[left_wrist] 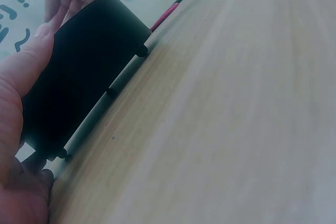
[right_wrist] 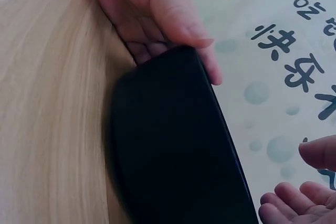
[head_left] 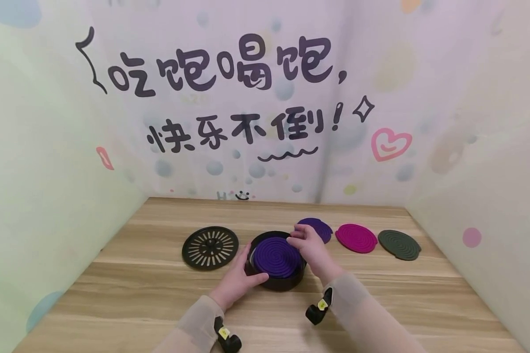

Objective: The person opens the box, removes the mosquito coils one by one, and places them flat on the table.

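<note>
A round black container (head_left: 283, 284) with low straight walls sits on the table, and a purple spiral-ridged disc (head_left: 276, 257) lies in its top. My left hand (head_left: 238, 283) grips the container from the left, thumb at the near rim and fingers along the far side. Small feet show under the black wall (left_wrist: 86, 77) in the left wrist view. Over the right part of the rim is my right hand (head_left: 312, 249), its fingers loosely bent and holding nothing. In the right wrist view, its fingertips (right_wrist: 286, 200) stand apart from the container.
A black slotted round plate (head_left: 210, 248) lies left of the container. To the right, in a row, lie a second purple disc (head_left: 321, 231), a magenta disc (head_left: 356, 239) and a grey-green disc (head_left: 399, 245). A printed curtain (head_left: 247, 181) hangs behind the wooden table (head_left: 128, 274).
</note>
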Tool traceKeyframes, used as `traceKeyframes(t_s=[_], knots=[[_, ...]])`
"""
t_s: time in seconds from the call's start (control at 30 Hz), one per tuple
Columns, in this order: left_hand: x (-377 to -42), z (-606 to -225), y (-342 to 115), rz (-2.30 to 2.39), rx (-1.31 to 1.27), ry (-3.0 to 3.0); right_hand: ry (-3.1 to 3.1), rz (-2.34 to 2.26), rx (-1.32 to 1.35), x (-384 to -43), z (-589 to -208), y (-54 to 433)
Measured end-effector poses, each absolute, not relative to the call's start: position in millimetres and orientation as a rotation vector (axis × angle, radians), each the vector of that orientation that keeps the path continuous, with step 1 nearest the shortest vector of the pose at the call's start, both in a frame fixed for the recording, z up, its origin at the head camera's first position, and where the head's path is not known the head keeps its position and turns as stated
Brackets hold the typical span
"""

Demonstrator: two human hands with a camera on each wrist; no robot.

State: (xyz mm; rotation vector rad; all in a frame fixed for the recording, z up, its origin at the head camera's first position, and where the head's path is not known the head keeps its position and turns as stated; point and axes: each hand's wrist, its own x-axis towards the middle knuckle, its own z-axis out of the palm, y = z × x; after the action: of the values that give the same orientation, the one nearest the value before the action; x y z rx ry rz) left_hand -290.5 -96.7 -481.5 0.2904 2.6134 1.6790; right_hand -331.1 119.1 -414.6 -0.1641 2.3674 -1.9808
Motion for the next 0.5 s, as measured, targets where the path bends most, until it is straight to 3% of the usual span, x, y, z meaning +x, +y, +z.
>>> traceKeyframes(t_s=[0.5], knots=[[-292.5,-482.5,-97.0,1.681,0.305,2.623,2.519,-1.831,-0.152,-331.2,-417.1,111.4]])
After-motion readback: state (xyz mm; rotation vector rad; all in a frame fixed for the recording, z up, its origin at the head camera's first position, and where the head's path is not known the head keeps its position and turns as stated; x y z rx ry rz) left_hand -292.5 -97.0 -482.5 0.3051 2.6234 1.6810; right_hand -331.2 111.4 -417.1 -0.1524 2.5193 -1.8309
